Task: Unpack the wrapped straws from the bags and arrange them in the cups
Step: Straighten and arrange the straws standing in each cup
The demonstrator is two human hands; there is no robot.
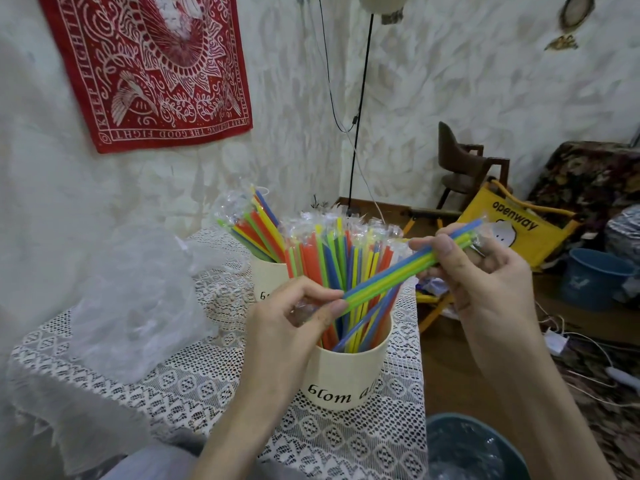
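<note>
A small bundle of wrapped straws (pixel 412 268), blue and green, is held level above the near cup (pixel 346 379), which is already crowded with upright straws. The bundle is pinched at its lower end by the left hand (pixel 294 317), thumb and forefinger closed narrowly on the clear wrapper tails, and at its upper end by the right hand (pixel 485 271), whose fingers are curled round it. A second cup (pixel 268 277), partly hidden, stands just behind on the lace tablecloth (pixel 194 375), beside a heap of empty clear bags (pixel 138 299).

Little room appears to be left in the near cup, though its far side cannot be seen. If the bundle is pushed in at a slant, standing straws could be bent or levered out, and the slippery wrappers could let straws slide from the narrow pinch.
</note>
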